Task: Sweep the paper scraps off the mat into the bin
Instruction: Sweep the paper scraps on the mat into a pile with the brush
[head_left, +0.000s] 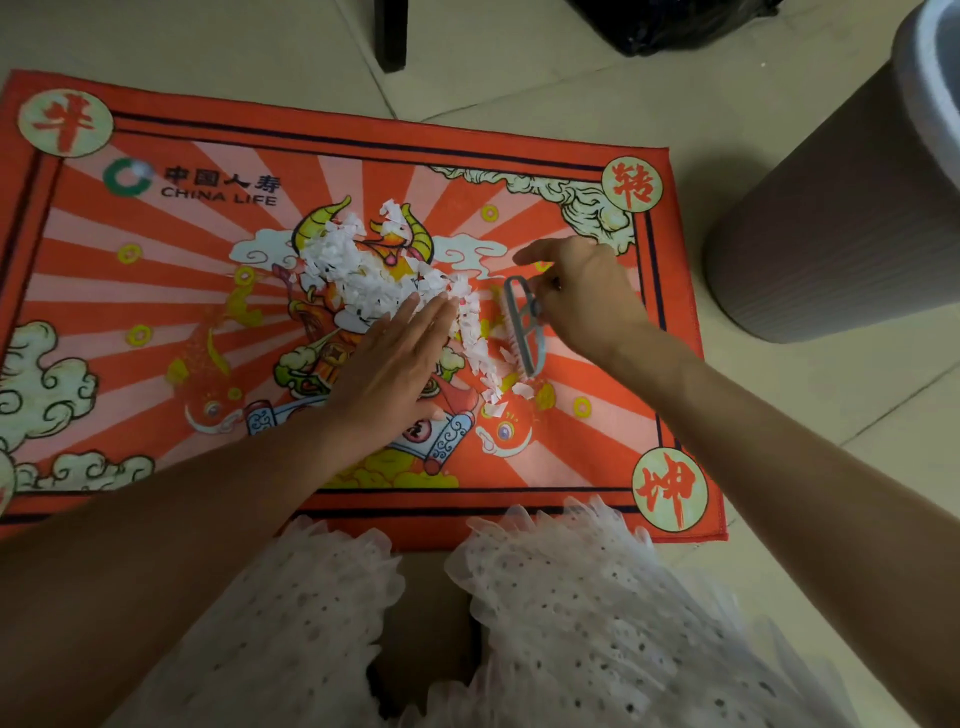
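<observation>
White lace skirt (545, 623) is filling 6 o'clock. Paper scraps (363, 270), probably feather-light, are lying heaped mid-mat (104, 291). Left hand (395, 364) is pressing them flat-fingered; right hand (587, 291) is pinching the brush (524, 325). Bin (841, 234) is standing at 2 o'clock.

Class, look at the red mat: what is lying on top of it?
On the mat: a heap of paper scraps, the flat left hand, and a brush gripped by the right hand. Anything beneath the hands is hidden.

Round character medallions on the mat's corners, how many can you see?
3: top-left medallion, top-right medallion, bottom-right medallion. A fourth at the bottom-left corner of the mat may be hidden by the arm.
</observation>
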